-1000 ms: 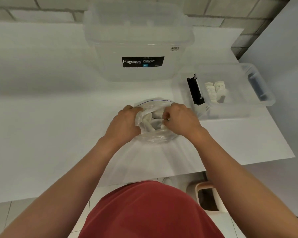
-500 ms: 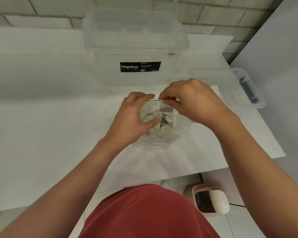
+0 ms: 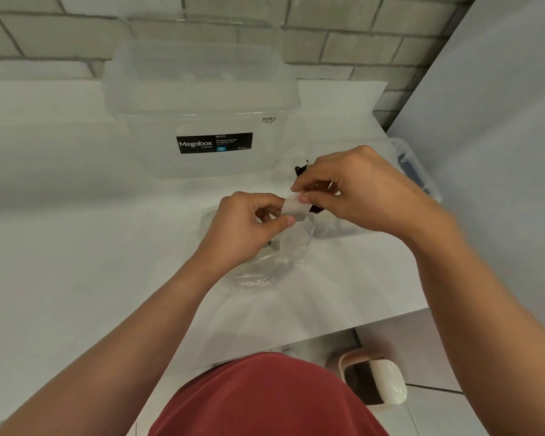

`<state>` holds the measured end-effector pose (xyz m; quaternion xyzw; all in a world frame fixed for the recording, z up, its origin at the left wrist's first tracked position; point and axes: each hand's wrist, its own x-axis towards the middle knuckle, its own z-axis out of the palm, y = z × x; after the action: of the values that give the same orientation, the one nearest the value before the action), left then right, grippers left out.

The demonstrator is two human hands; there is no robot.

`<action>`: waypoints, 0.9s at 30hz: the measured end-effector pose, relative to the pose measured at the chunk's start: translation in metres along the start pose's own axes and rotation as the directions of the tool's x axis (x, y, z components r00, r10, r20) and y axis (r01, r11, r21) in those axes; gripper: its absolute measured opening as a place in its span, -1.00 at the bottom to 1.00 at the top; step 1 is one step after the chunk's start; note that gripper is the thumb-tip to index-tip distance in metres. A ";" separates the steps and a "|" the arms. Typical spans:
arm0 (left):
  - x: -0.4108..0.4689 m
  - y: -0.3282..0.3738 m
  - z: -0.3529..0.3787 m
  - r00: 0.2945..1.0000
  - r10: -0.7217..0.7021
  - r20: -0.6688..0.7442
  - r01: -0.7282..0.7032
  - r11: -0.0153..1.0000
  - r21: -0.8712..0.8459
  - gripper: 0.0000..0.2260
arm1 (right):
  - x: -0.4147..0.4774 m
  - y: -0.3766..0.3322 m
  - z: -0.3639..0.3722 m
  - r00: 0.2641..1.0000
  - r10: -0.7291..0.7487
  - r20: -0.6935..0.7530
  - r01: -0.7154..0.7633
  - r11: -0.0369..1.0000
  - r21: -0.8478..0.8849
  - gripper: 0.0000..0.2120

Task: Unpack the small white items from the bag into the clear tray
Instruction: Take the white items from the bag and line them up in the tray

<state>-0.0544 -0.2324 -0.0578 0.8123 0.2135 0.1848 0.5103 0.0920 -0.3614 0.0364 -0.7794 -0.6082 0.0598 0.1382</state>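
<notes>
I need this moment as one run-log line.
left hand: pinches small white item | right hand: pinches same item | item: above bag, outside clear tray

Large clear Megabox box (image 3: 202, 99) on the white table (image 3: 60, 247), brick wall (image 3: 343, 42) behind, small bin (image 3: 386, 385) on the floor

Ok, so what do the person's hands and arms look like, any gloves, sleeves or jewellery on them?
The left hand and right hand are bare: no gloves, and no rings, watch or bracelet that I can see. The left arm and right arm show no sleeve up to the frame edge. The only clothing in view is a dark red top.
</notes>
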 end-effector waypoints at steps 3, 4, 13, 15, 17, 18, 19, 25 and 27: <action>0.011 0.009 0.017 0.999 0.039 -0.025 -0.038 0.999 0.037 -0.85 | -0.008 0.022 -0.012 0.999 0.048 -0.015 -0.049 0.999 -0.015 -0.90; 0.015 0.011 0.023 0.998 0.053 -0.042 -0.050 0.997 0.064 -0.82 | -0.011 0.031 -0.017 0.997 0.065 -0.042 -0.066 0.998 -0.020 -0.92; 0.033 0.015 0.082 0.958 0.285 0.029 -0.266 0.846 0.462 -0.78 | -0.016 0.150 -0.031 0.923 0.221 -0.314 -0.275 0.951 -0.141 -0.89; 0.036 0.016 0.089 0.943 0.332 0.007 -0.289 0.810 0.511 -0.81 | -0.012 0.171 -0.023 0.940 0.262 -0.218 -0.300 0.939 -0.167 -0.87; 0.038 0.016 0.093 0.937 0.350 -0.012 -0.292 0.800 0.525 -0.87 | -0.008 0.186 -0.012 0.954 0.293 -0.069 -0.301 0.934 -0.194 -0.84; 0.039 0.015 0.094 0.937 0.349 -0.019 -0.288 0.802 0.523 -0.90 | -0.006 0.192 -0.005 0.951 0.309 0.012 -0.301 0.933 -0.198 -0.84; 0.039 0.014 0.095 0.938 0.347 -0.028 -0.282 0.805 0.522 -0.91 | -0.004 0.198 0.002 0.942 0.324 0.087 -0.304 0.933 -0.192 -0.84; 0.040 0.013 0.097 0.945 0.325 -0.043 -0.253 0.804 0.538 -0.91 | 0.012 0.216 0.038 0.896 0.358 0.261 -0.308 0.927 -0.216 -0.93; 0.039 0.013 0.098 0.948 0.316 -0.048 -0.242 0.808 0.537 -0.91 | 0.015 0.220 0.044 0.899 0.367 0.240 -0.308 0.918 -0.251 -0.95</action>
<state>0.0312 -0.2906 -0.0829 0.9284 0.1680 0.2472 0.2207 0.2893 -0.3897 -0.0680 -0.8668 -0.4794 0.1298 -0.0441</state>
